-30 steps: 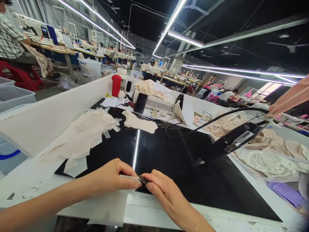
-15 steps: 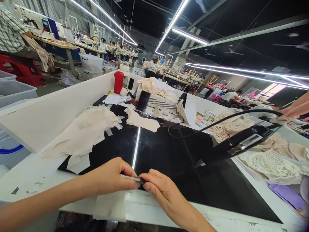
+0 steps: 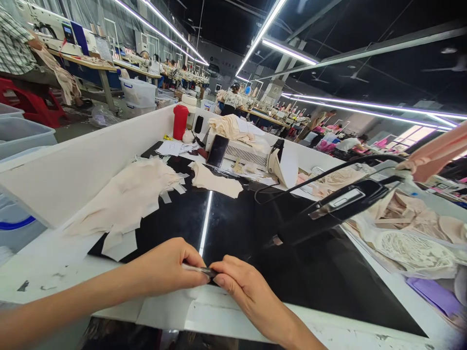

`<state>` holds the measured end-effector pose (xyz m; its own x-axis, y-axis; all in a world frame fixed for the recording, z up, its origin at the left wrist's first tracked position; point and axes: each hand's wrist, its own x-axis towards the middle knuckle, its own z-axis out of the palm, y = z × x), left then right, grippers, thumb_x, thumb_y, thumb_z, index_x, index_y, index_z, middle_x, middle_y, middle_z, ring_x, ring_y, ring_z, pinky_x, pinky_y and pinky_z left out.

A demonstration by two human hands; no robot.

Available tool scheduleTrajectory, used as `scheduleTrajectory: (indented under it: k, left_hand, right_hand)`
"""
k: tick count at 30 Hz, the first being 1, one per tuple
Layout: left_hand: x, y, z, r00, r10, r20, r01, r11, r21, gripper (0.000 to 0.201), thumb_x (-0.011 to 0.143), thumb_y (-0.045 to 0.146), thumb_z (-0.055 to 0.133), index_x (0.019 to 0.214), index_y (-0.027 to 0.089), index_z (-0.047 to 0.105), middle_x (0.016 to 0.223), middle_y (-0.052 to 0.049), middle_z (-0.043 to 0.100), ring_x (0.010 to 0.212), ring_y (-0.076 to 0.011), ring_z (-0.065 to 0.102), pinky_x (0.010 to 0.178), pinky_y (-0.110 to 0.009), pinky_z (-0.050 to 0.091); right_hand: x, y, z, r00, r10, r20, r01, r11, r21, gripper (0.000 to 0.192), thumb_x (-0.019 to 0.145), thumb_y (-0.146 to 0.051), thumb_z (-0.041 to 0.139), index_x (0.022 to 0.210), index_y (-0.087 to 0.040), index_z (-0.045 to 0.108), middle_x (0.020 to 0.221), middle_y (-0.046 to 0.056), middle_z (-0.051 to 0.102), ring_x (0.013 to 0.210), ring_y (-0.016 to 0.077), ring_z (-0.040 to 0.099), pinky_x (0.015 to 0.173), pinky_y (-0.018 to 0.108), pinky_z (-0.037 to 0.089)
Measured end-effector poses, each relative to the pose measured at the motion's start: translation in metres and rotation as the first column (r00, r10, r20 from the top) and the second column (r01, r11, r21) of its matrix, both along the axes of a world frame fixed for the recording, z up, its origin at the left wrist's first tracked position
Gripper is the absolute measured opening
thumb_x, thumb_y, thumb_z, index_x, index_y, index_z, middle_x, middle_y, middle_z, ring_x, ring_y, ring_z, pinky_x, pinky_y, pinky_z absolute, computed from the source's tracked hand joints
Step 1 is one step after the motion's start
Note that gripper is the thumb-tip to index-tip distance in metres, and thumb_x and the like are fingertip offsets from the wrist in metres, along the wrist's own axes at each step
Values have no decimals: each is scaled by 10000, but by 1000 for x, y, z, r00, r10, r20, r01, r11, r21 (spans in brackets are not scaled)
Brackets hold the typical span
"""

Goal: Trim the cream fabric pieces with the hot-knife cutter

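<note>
While both hands (image 3: 204, 274) stay pinching a thin strip (image 3: 199, 268), black tool (image 3: 335, 206) swung nearer.

White worktable (image 3: 54, 272) with glossy black top sheet (image 3: 255, 228). Beige fabric pile (image 3: 127, 194) with white paper bits on left side, smaller beige piece (image 3: 215, 181) further back. Far end pretty cluttered: red cup (image 3: 180, 122), loose papers (image 3: 174, 148), white slotted box (image 3: 245, 154) with phone (image 3: 218, 150) leaning on it. Lace pieces (image 3: 408, 250) and purple sheet (image 3: 434, 291) along right edge.
</note>
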<state>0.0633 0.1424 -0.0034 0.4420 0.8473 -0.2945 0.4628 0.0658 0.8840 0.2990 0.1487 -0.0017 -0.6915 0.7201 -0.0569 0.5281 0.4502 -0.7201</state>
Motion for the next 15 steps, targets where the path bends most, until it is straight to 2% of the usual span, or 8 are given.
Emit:
scheduleTrajectory:
  k: [15]
  left_hand:
    - [-1,-1,-5,1000,-8,-4,8,1000,-4,305,810,464,668,729,191,779,773,-20,658,751,-192,570,617,-275,347]
  right_hand:
    - [-2,0,-8,1000,-4,-4,4,998,68,429,1083,-492,392,1123,-238,736,870,15,655,811,147,598,716,266,428]
